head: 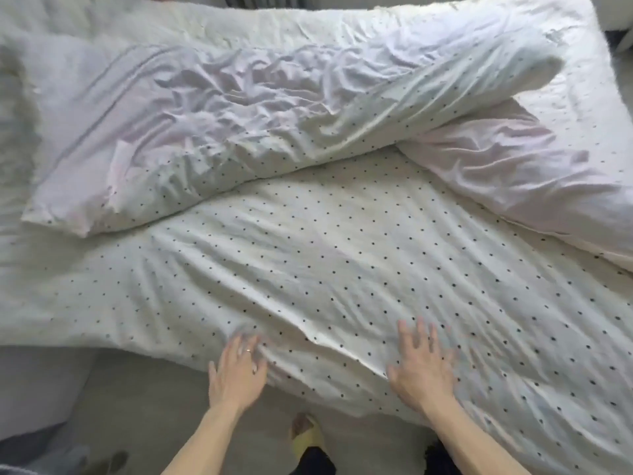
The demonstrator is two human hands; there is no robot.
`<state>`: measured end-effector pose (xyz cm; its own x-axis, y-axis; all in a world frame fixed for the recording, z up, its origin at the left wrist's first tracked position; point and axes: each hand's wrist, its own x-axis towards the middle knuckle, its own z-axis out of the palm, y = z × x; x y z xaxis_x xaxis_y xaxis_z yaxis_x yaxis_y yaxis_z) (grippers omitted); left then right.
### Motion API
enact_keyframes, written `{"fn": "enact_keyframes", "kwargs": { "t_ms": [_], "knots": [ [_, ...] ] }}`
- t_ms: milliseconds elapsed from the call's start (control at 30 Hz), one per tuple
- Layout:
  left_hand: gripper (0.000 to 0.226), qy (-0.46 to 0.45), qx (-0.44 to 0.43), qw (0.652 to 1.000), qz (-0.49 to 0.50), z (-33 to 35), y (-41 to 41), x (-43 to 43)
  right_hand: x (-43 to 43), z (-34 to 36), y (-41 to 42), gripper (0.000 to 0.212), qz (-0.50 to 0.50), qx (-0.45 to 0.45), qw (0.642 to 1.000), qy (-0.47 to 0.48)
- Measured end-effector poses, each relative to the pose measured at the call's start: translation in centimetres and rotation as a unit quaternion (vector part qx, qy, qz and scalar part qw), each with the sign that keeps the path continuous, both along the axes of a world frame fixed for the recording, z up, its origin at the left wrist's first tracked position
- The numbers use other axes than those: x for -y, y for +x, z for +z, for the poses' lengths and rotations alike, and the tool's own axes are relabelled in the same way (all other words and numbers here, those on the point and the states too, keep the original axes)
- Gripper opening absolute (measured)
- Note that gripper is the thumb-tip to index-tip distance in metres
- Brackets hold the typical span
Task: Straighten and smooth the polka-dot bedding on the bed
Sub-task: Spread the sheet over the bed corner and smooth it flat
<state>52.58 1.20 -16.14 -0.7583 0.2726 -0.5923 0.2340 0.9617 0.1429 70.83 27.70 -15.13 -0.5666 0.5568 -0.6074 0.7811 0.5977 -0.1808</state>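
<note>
A white duvet with small black dots (342,255) covers the bed, wrinkled across its near half. Its far part is folded back toward me in a thick crumpled roll (274,108), showing a plain pale underside. My left hand (238,370) lies flat with spread fingers on the duvet's near edge, a ring on one finger. My right hand (419,363) presses flat on the fabric to the right, fingers spread and blurred by motion. A raised fold (329,344) runs between the two hands.
The bed's near edge hangs over a grey floor (137,406). My foot in a yellow slipper (306,437) stands just below the edge. A grey object (30,382) sits at the lower left. A second folded-over flap (534,180) lies on the right.
</note>
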Motion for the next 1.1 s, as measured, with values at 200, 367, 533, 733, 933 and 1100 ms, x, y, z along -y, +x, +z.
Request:
{"fn": "enact_keyframes", "kwargs": {
  "t_ms": [200,367,533,733,933,1100],
  "knots": [
    [0.078,0.174,-0.048,0.880,0.439,-0.5,-7.2,6.1,12.1,1.5,-15.0,0.083,0.228,-0.078,0.970,0.018],
    [0.097,0.231,0.080,0.678,0.693,-4.6,-11.3,12.2,17.5,-2.4,-18.3,0.067,0.397,-0.052,0.914,0.069],
    [0.066,0.251,0.003,0.696,0.673,-8.5,-11.4,15.0,19.3,-6.2,-18.2,0.028,0.449,-0.082,0.886,0.075],
    [0.054,0.187,0.083,0.715,0.668,-8.1,-11.2,17.8,19.7,-5.7,-19.0,0.024,0.492,0.075,0.865,-0.063],
    [0.067,0.237,0.027,0.695,0.678,-5.2,-15.9,19.5,20.8,-3.3,-28.2,0.043,0.459,-0.141,0.877,-0.017],
    [0.074,0.299,0.047,0.674,0.674,-4.8,-20.2,23.1,25.8,-4.1,-33.4,0.060,0.517,-0.050,0.855,-0.009]
  ]
}}
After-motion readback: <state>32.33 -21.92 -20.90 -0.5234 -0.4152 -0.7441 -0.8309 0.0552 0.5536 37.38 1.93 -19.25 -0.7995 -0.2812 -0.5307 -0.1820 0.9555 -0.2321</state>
